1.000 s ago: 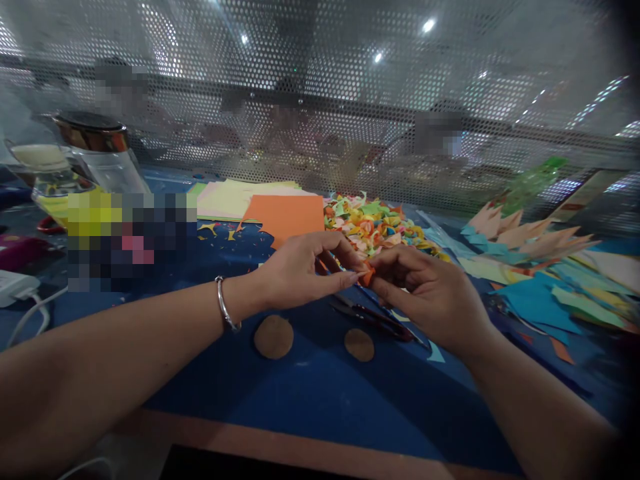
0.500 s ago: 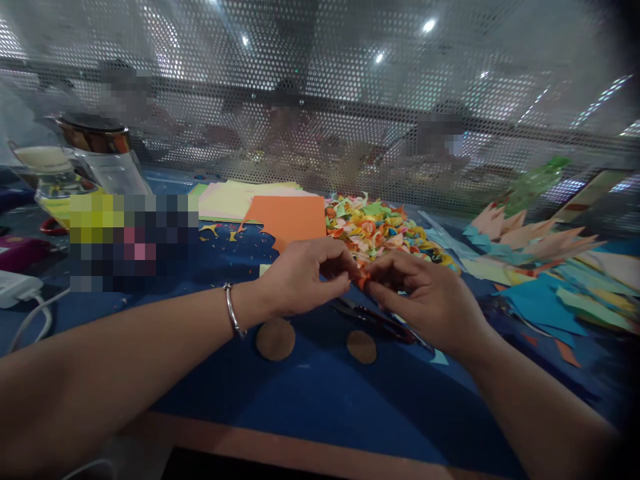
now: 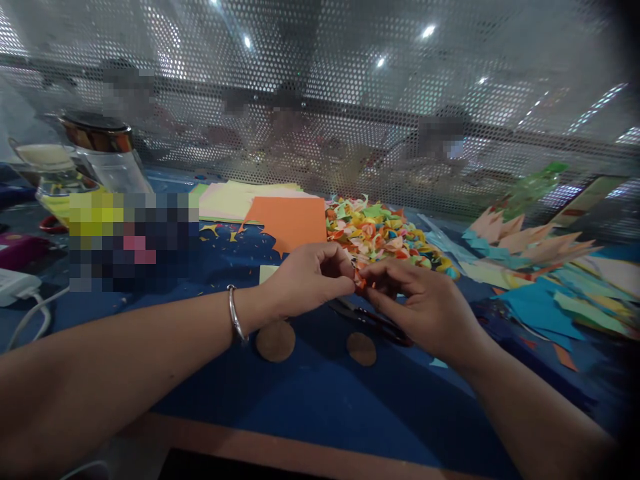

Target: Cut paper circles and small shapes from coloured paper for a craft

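Between my fingertips is a small piece of orange paper, mostly covered by the fingers. My left hand pinches it from the left, thumb and forefinger bent round. From the other side my right hand grips it with thumb and fingertips. Just behind the hands lies a heap of small folded paper pieces in many colours. Scissors rest below the fingers, partly hidden by my right hand. Two brown paper discs lie on the blue table nearer to me.
An orange sheet overlaps a stack of pale paper. Blue paper scraps and pointed peach paper shapes lie at right. A clear jar stands at left, near a white plug. A perforated screen closes off the back.
Both hands stay in nearly the same place, still pinching the orange paper. The fingers have shifted slightly around it, and my right hand sits a touch lower.
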`<state>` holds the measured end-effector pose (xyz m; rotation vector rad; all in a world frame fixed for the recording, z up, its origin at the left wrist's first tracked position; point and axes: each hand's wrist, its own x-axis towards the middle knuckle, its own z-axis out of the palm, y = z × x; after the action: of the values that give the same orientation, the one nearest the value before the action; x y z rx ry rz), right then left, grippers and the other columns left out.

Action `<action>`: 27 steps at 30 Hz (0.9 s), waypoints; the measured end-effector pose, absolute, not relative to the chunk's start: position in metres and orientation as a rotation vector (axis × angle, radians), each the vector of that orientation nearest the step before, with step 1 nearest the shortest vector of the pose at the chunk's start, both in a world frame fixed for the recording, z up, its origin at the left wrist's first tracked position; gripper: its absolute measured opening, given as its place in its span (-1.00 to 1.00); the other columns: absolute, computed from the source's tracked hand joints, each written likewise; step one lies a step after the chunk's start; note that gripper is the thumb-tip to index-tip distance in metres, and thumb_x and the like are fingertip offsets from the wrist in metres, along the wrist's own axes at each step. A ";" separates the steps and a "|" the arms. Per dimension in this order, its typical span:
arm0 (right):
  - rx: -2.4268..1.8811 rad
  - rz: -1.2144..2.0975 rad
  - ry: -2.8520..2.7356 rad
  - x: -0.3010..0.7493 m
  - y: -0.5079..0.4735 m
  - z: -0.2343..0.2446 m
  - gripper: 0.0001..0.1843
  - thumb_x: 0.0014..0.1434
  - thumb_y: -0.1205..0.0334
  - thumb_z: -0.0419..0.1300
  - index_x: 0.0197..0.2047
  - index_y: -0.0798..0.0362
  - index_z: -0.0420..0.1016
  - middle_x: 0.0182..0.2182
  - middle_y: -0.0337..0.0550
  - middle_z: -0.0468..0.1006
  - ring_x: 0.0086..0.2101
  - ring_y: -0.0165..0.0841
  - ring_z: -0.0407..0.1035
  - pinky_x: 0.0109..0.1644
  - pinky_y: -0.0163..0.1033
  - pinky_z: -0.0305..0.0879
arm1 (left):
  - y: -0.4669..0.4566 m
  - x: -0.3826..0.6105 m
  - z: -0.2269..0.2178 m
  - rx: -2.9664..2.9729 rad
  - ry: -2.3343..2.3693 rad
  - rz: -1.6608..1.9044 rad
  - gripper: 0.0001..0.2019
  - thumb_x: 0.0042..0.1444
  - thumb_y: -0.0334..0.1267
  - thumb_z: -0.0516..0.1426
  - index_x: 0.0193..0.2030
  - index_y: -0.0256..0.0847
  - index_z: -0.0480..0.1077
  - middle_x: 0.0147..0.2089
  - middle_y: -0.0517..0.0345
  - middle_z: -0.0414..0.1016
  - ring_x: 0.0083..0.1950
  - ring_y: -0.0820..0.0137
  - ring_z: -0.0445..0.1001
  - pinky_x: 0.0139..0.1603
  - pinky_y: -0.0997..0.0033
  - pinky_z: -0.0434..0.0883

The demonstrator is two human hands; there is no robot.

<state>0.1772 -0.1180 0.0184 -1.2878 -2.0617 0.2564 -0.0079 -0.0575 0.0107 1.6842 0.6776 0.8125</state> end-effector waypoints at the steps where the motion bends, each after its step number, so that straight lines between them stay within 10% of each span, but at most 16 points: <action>1: -1.280 0.240 -2.063 0.177 -0.118 0.018 -0.90 0.17 0.37 0.15 -0.33 0.01 0.47 -0.45 -0.28 0.55 -0.49 -0.45 0.39 -0.41 -0.38 0.28 | -0.058 -0.008 0.011 1.654 0.680 0.807 -0.92 -0.09 -0.36 0.19 -0.42 -0.24 0.35 -0.47 0.26 0.39 -0.43 0.53 0.34 -0.36 0.48 0.28; 27: -1.201 0.083 -2.174 0.177 -0.114 0.014 -0.84 0.21 0.33 0.14 -0.36 0.01 0.52 -0.42 -0.18 0.57 -0.40 -0.36 0.47 -0.31 -0.28 0.34 | -0.058 -0.017 0.014 2.290 0.779 0.843 -0.96 -0.03 -0.40 0.14 -0.42 -0.23 0.42 -0.39 0.18 0.53 -0.38 0.46 0.41 -0.39 0.51 0.29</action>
<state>0.1766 -0.1142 0.0144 -1.2014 -2.1737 0.0829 -0.0166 -0.0581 0.0145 2.2897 0.7785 0.8431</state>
